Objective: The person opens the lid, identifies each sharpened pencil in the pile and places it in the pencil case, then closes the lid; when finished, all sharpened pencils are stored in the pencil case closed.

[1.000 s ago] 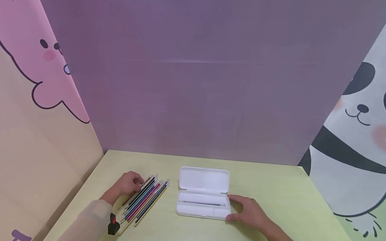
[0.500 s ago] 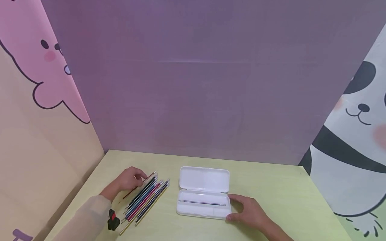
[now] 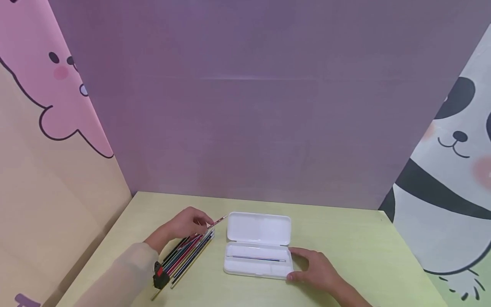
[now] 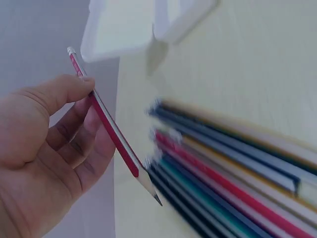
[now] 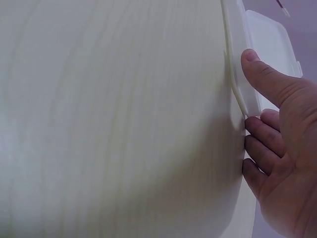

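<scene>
My left hand (image 3: 186, 223) pinches a red-and-white striped pencil (image 4: 114, 129) between thumb and fingers. This pencil is in the air over the far ends of a pencil pile (image 3: 193, 259), its white-capped end toward the pencil case and its sharpened tip down in the left wrist view. The white pencil case (image 3: 249, 269) lies with its lid (image 3: 258, 229) folded back. Inside it rests one dark pencil (image 3: 257, 258). My right hand (image 3: 320, 273) grips the case's right end, thumb at the near corner and index finger at the far corner.
The pile holds several pencils in black, blue, red and yellow, lying diagonally left of the case. A black wrist device (image 3: 161, 276) hangs over their near ends. A purple wall (image 3: 261, 128) rises behind the pale wooden table (image 3: 345, 230).
My left hand has drawn the red-and-white pencil off the pile's left side and carried it right, toward the case. The right hand and case have stayed in place.
</scene>
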Demonstrator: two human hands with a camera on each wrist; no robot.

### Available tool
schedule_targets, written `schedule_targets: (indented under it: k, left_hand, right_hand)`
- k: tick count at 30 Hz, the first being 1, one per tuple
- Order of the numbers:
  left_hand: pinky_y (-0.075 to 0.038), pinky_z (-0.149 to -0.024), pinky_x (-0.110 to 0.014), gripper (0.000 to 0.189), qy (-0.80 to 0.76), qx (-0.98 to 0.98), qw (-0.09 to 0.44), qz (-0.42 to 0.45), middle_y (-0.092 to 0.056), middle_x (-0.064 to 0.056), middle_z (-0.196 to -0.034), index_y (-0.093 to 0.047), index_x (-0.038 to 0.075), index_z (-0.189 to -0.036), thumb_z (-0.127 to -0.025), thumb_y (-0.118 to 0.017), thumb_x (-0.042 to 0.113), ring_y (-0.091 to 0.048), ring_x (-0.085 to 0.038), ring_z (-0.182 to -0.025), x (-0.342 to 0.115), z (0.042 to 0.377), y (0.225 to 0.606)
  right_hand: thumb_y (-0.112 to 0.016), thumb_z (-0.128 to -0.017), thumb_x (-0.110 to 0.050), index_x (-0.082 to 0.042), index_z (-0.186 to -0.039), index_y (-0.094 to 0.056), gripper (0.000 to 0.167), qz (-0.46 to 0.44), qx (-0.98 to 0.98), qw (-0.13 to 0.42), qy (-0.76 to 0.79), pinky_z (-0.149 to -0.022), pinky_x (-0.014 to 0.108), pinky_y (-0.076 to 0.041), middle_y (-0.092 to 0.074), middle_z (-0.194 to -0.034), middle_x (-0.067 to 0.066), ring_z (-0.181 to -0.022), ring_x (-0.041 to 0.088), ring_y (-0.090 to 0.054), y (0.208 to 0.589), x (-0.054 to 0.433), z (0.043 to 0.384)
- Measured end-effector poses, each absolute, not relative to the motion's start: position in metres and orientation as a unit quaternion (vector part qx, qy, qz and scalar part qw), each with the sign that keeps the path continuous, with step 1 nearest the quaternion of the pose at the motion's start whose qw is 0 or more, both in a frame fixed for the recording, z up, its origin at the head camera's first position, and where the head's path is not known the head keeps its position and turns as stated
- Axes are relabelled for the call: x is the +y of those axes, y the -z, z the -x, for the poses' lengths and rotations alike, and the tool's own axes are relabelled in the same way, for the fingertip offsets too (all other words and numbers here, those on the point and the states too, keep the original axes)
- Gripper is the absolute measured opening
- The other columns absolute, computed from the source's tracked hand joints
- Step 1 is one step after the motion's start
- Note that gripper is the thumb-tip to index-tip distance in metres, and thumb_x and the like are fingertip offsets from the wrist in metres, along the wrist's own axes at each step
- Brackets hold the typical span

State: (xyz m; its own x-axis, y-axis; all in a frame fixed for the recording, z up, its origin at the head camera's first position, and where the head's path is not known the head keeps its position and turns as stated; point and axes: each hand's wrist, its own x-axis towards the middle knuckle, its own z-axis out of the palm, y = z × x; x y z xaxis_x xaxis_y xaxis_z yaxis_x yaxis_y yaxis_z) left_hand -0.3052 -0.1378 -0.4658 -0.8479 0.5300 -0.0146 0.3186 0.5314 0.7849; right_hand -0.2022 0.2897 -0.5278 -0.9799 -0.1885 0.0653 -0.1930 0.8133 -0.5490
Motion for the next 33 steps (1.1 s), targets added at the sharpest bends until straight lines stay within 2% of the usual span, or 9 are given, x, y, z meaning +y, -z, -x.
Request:
schedule_targets:
  k: [7,19,24,30,33]
  left_hand:
    - [-0.052,-0.064,-0.027,0.016,-0.423,0.85,0.139,-0.28,-0.069,0.001,-0.084,-0.078,0.007,-0.107,-0.091,-0.073,0.005,-0.059,-0.012,-0.072,-0.093,0.311,0.465]
    - [-0.05,-0.068,-0.025,0.017,-0.419,0.835,0.17,-0.314,-0.074,0.001,-0.087,-0.081,0.009,-0.104,-0.09,-0.075,0.002,-0.061,-0.01,-0.077,-0.019,0.309,0.467]
    - [-0.051,-0.068,-0.023,0.018,-0.412,0.834,0.183,-0.318,-0.073,0.007,-0.087,-0.082,0.013,-0.103,-0.089,-0.077,0.004,-0.061,-0.008,-0.078,0.001,0.306,0.473]
    - [-0.05,-0.067,-0.022,0.017,-0.405,0.832,0.194,-0.325,-0.073,0.003,-0.085,-0.083,0.012,-0.099,-0.088,-0.077,0.0,-0.058,-0.007,-0.073,0.016,0.304,0.486]
    - [-0.049,-0.066,-0.022,0.018,-0.398,0.838,0.195,-0.317,-0.072,0.004,-0.081,-0.083,0.013,-0.096,-0.087,-0.077,-0.001,-0.057,-0.007,-0.071,0.021,0.302,0.492]
  right_hand:
    - [-0.096,-0.062,-0.045,-0.013,-0.131,-0.07,0.081,-0.096,-0.95,0.0,-0.296,-0.106,0.056,-0.046,-0.072,-0.128,0.007,-0.125,0.036,-0.062,0.527,0.288,0.2]
    - [-0.095,-0.063,-0.046,-0.015,-0.131,-0.07,0.08,-0.103,-0.95,0.005,-0.296,-0.105,0.054,-0.047,-0.072,-0.127,0.004,-0.124,0.032,-0.063,0.526,0.288,0.2]
    - [-0.095,-0.063,-0.047,-0.015,-0.131,-0.07,0.079,-0.106,-0.949,0.004,-0.297,-0.104,0.054,-0.047,-0.073,-0.127,0.003,-0.123,0.03,-0.064,0.526,0.288,0.201]
    - [-0.095,-0.064,-0.047,-0.015,-0.132,-0.07,0.08,-0.106,-0.948,0.002,-0.3,-0.104,0.054,-0.048,-0.073,-0.126,0.004,-0.121,0.031,-0.064,0.526,0.288,0.201]
    - [-0.095,-0.064,-0.046,-0.014,-0.132,-0.07,0.079,-0.104,-0.948,0.002,-0.3,-0.104,0.054,-0.047,-0.073,-0.126,0.004,-0.121,0.031,-0.064,0.526,0.288,0.201]
